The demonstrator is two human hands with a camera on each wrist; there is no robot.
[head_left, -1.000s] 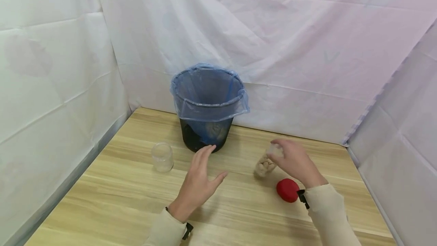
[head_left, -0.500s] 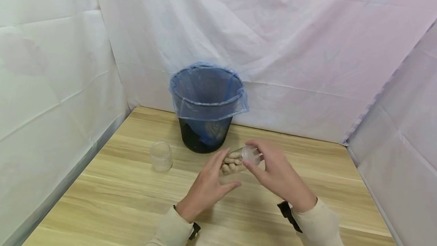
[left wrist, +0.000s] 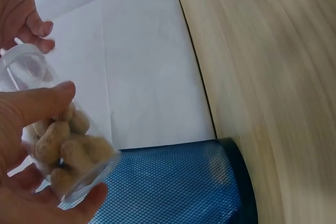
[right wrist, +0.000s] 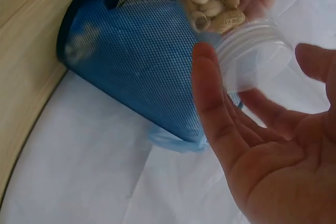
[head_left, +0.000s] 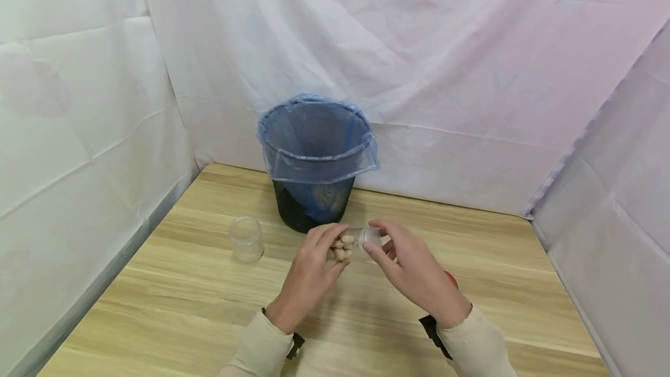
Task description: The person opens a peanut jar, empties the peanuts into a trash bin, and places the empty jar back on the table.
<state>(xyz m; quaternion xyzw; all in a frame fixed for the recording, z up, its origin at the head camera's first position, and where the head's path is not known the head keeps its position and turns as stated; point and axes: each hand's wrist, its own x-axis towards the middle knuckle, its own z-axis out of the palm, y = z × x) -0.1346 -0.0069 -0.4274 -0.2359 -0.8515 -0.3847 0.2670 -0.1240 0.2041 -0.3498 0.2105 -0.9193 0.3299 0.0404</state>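
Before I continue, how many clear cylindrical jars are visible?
2: a clear cylindrical plastic jar of tan unshelled peanuts, gripped by the left hand; a second jar stands on the wood-grain table.

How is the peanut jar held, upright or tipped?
Tipped: in the head view, the jar lies sideways, gripped by the left hand.

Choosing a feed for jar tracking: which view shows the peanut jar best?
Left wrist: it catches the peanut jar nearly full length, close up, though the left hand covers part. Right wrist crops its base end at the frame top; head shows it small, partly hidden.
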